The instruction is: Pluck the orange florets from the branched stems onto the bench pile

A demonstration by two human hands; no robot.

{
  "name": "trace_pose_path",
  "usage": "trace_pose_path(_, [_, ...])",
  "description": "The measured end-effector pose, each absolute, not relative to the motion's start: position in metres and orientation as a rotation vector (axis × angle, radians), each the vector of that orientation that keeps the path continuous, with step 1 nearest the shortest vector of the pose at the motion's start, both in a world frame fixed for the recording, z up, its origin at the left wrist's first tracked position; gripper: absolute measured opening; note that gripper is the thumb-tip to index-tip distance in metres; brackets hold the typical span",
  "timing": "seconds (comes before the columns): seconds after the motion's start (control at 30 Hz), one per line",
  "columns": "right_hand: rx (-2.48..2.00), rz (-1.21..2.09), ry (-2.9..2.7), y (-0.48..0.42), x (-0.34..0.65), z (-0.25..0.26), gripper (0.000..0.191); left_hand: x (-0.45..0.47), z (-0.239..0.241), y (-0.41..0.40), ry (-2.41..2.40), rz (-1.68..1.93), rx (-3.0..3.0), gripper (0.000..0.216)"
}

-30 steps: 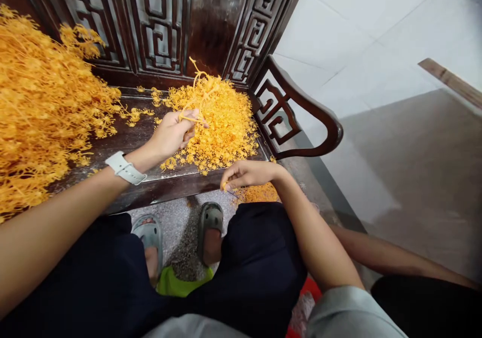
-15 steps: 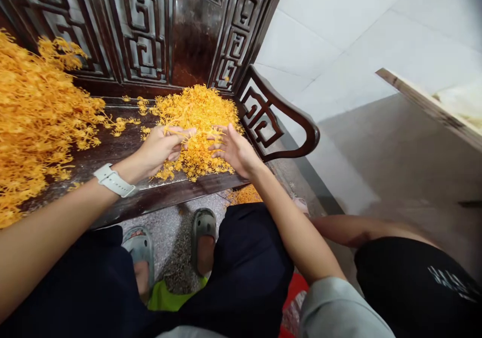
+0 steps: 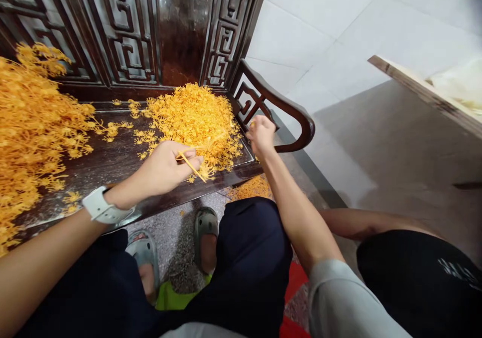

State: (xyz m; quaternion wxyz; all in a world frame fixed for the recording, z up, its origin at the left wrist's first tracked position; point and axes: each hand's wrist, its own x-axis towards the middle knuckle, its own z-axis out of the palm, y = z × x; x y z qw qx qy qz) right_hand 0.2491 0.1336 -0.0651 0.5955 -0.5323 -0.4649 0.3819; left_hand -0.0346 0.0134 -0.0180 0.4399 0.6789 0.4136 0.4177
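Note:
My left hand [image 3: 165, 167], with a pale watch on its wrist, is closed in a pinch on a thin yellow-orange stem [image 3: 194, 168]. It is over the front edge of a loose pile of small orange spidery plastic-looking pieces [image 3: 196, 122] on the dark wooden bench. To the right of that pile, my right hand [image 3: 262, 136] is closed in front of the bench's armrest. A bit of orange shows at its fingertips, mostly hidden by the fingers and slightly blurred.
A larger orange heap [image 3: 33, 142] covers the left of the bench [image 3: 113, 177]. The carved armrest [image 3: 297, 112] bounds the right end. More orange pieces [image 3: 251, 188] lie below the seat. Another person's leg [image 3: 376, 222] is close on my right, below a board edge [image 3: 422, 89].
My right hand has moved right, away from the pile toward the armrest, and its spread fingers have closed. My left hand has shifted slightly right and down, and the stem now points toward me.

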Motion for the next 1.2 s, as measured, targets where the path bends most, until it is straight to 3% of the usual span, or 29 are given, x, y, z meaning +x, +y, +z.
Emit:
trace_pose_path(0.07, [-1.354, 0.889, -1.126, 0.130, 0.269, -0.070, 0.053, -0.040, -0.013, 0.011, 1.069, 1.133, 1.539, 0.053])
trace_pose_path(0.13, [-1.381, 1.231, -1.591, 0.116, 0.275, -0.075, 0.051, -0.046, -0.015, 0.016, 1.098, 1.194, 1.331, 0.045])
trace_pose_path(0.23, [-1.043, 1.808, -2.372, 0.089, 0.259, -0.074, 0.043, -0.052, -0.027, 0.031, 1.077, 1.227, 0.986, 0.031])
trace_pose_path(0.3, [-0.813, 1.974, -2.481, 0.080, 0.242, -0.066, 0.039, -0.054, -0.035, 0.042, 1.022, 1.245, 0.793, 0.023])
trace_pose_path(0.4, [-0.860, 1.838, -1.905, 0.084, 0.227, -0.052, 0.043, -0.054, -0.038, 0.051, 0.962, 1.264, 0.660, 0.014])
trace_pose_path(0.5, [-1.015, 1.565, -1.230, 0.096, 0.220, -0.046, 0.062, -0.051, -0.033, 0.053, 0.938, 1.275, 0.634, 0.014])
trace_pose_path(0.6, [-1.187, 1.564, -1.012, 0.095, 0.208, -0.049, 0.061, -0.043, -0.027, 0.051, 0.892, 1.321, 0.633, 0.012])
trace_pose_path(0.73, [-1.116, 1.571, -1.341, 0.073, 0.177, -0.051, 0.049, -0.028, -0.026, 0.046, 0.833, 1.368, 0.713, 0.015])
trace_pose_path(0.87, [-0.958, 1.362, -1.669, 0.062, 0.154, -0.050, 0.049, -0.019, -0.032, 0.044, 0.766, 1.347, 0.751, 0.013])
trace_pose_path(1.2, [-0.702, 1.251, -1.964, 0.082, 0.146, -0.075, 0.045, -0.010, -0.050, 0.049, 0.770, 1.358, 0.737, 0.025])
